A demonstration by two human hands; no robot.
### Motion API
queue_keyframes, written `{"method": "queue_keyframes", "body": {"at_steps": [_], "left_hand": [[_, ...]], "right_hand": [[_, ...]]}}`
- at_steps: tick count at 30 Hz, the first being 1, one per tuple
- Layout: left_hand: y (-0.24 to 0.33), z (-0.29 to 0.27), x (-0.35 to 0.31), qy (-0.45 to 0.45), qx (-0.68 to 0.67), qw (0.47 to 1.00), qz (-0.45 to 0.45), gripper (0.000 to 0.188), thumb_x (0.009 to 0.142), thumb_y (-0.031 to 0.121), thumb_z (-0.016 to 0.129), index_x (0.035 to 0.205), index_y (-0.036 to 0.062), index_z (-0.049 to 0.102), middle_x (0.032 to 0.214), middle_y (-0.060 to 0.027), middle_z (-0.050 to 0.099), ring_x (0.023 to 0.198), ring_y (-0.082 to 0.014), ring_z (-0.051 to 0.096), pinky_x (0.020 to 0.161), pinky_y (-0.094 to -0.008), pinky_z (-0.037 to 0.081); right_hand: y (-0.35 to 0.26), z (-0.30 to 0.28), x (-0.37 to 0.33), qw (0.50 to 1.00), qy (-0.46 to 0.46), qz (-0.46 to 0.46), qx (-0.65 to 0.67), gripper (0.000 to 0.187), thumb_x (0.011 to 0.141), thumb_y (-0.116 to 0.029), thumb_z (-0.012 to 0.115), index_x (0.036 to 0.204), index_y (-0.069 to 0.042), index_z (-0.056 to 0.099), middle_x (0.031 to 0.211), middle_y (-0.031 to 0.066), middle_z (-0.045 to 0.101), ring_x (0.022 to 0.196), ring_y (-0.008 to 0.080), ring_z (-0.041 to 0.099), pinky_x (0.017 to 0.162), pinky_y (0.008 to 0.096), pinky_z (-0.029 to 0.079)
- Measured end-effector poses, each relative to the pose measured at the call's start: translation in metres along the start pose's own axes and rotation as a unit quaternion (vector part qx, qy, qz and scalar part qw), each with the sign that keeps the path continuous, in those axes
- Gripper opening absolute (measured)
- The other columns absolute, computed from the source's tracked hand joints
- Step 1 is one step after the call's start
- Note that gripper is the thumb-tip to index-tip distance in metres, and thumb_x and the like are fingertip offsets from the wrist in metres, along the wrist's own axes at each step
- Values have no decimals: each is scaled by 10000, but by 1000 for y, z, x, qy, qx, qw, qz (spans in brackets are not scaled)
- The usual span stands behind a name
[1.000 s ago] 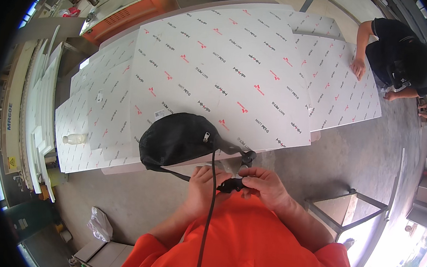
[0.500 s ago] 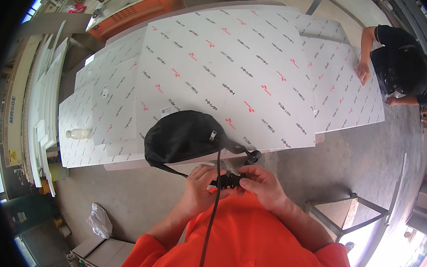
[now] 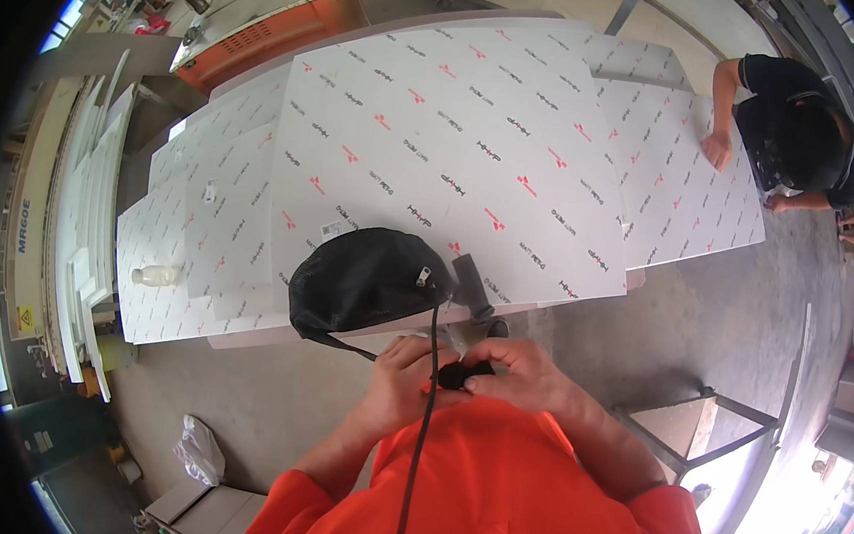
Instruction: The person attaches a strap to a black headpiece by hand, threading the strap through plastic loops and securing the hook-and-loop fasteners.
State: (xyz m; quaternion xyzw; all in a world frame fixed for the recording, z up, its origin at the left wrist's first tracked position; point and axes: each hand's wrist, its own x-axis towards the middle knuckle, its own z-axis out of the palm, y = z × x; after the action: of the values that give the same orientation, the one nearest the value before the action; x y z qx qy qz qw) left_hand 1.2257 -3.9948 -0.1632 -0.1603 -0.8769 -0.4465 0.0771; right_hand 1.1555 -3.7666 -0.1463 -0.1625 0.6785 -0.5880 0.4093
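In front of my chest, my left hand [image 3: 404,378] and my right hand [image 3: 521,375] are close together, pinching a black buckle [image 3: 463,374] between them. Fingers cover much of it, so I cannot tell whether its halves are joined. A black waist bag [image 3: 360,284] with a zip hangs just beyond my left hand, over the near edge of the boards. From its right side a wide black strap [image 3: 473,285] curves down toward my right hand. A thin dark cord [image 3: 419,447] runs down past my left fingers over my orange shirt [image 3: 511,479].
White printed boards [image 3: 436,157] lie stacked ahead, with a clear bottle [image 3: 157,275] at their left. A co-worker [image 3: 803,136] leans on the far right end. A metal frame [image 3: 705,430] stands at my right, boxes [image 3: 202,515] at lower left, an orange machine [image 3: 264,38] behind.
My fingers have closed in, and less of the buckle shows. The strap beside the bag has swung and now turns its broad side up. The co-worker has shifted slightly left.
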Motion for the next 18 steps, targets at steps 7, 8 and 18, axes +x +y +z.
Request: {"method": "queue_keyframes", "body": {"at_steps": [7,8,18], "left_hand": [[-3,-12,4,-34,-109,992,-48,536,673,228,964,1089,9,707,1034,-130,683,866,-320,707,743,-399,597],[-1,-12,2,-35,-135,987,-76,532,681,213,963,1097,5,705,1040,-131,681,870,-318,709,748,-396,601],[-8,-9,-1,-23,-125,991,-48,587,755,328,936,1165,-12,690,1093,-144,662,952,-274,688,813,-360,574]], "right_hand": [[9,20,6,1000,12,6,15,198,828,-35,647,1011,20,701,911,66,734,834,106,658,729,288,522],[9,21,7,1000,11,-6,17,193,836,-26,642,1013,22,699,912,64,731,836,103,657,726,284,520],[49,32,15,936,-50,-15,347,162,862,44,596,999,-40,615,995,-30,605,900,64,551,803,237,446]]}}
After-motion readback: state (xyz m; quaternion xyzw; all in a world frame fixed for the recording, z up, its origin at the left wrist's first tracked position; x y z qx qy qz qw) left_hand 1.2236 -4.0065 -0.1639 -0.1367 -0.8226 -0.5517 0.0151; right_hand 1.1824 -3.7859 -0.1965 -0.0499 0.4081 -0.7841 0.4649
